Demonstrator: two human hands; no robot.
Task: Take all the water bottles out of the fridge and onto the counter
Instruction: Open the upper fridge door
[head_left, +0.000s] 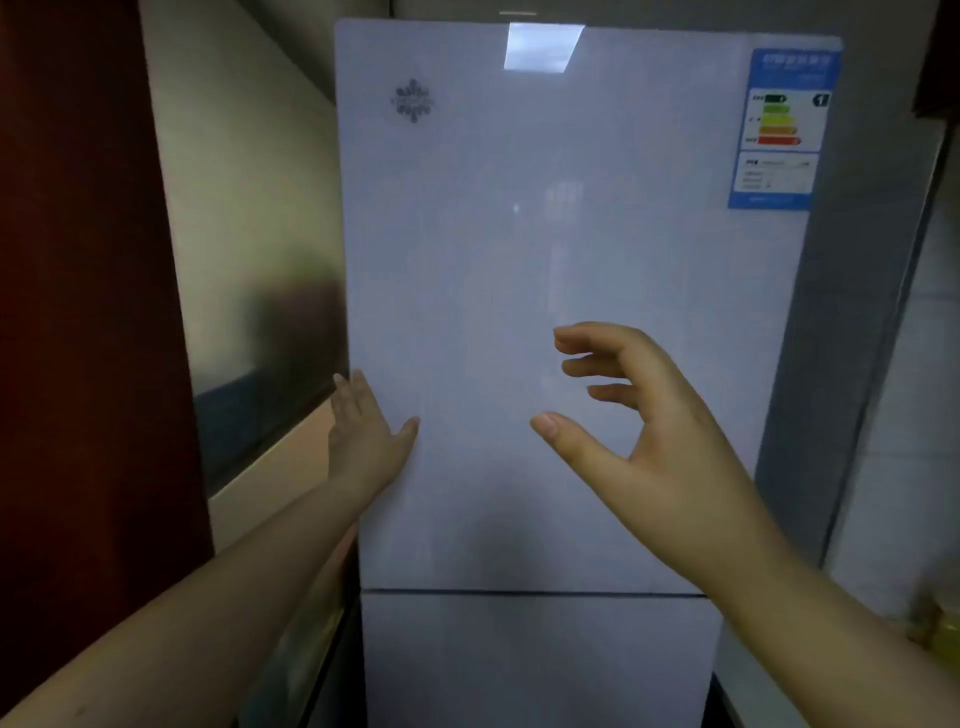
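Note:
A tall white fridge fills the middle of the view. Its upper door (561, 249) is closed, and so is the lower door (540, 660) beneath a thin dark gap. My left hand (366, 431) lies on the left edge of the upper door, fingers wrapped around the edge and thumb on the front. My right hand (634, 410) hovers in front of the door's lower middle, fingers curled and apart, holding nothing. No water bottles are visible; the fridge's inside is hidden.
A dark red cabinet or wall (78, 312) stands close on the left, with a beige wall panel (244, 208) behind it. A blue energy label (784, 130) sits on the door's top right. White tiles (904, 415) and a yellowish item (940, 634) are at right.

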